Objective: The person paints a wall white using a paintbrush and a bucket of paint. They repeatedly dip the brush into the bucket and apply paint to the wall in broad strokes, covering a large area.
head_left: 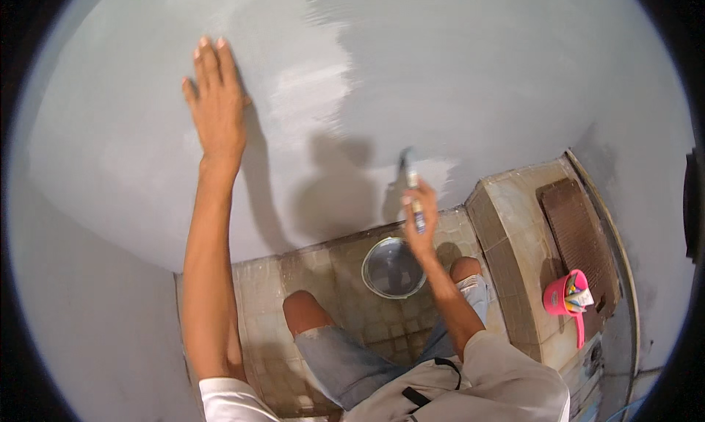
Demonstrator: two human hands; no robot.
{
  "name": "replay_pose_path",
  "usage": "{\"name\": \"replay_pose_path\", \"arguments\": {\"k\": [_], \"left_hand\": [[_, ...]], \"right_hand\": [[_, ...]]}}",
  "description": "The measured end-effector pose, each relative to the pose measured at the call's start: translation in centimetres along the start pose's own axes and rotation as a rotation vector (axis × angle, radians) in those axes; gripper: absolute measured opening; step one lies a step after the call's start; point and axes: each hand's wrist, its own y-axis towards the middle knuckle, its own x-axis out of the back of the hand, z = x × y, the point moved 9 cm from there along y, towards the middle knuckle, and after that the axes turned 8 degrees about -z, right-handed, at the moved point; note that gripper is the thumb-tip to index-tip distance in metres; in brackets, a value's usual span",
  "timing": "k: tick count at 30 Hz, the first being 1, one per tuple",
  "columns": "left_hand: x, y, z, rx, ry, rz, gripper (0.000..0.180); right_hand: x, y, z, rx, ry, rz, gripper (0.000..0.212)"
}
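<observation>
Pale shirt [514, 374] filling the lower edge, a person in shorts [345, 356] sits or squats before a wall [477, 69] in two greys, darker to the right and lighter to the left, a ragged seam between them. Below runs a tiled floor [264, 304], met on the right by a raised ledge [507, 216] that bears a brown mat [576, 227]. On the floor, between the knees and near the wall's foot, stands a bucket [364, 268] of grey liquid, apparently paint. By the mat, a pink dipper [556, 298] holds small packets [578, 298]. High on the lighter grey, the left hand [214, 117] is empty, palm down, fingers stretched out. Lower, the right hand [427, 215] closes around a brush [412, 178], its bristles toward the wall beside a pale patch; blur hides whether they touch. Brushing the lower wall looks to be the step in hand, the darker grey likely the fresh coat. Next, it seems, the work calls for overlapping strokes across the pale patch, or a reload from the bucket should the bristles run dry.
</observation>
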Motion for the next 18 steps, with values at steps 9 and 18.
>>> {"name": "replay_pose_path", "arguments": {"k": [9, 18], "left_hand": [[-0.6, 0.4, 0.7, -0.016, 0.043, 0.022, 0.1], [-0.4, 0.4, 0.0, -0.004, 0.047, 0.036, 0.1]], "right_hand": [[0.2, 3.0, -1.0, -0.274, 0.438, 0.192, 0.018], [15.5, 10.4, -13.7, -0.517, 0.294, -0.257, 0.02]]}}
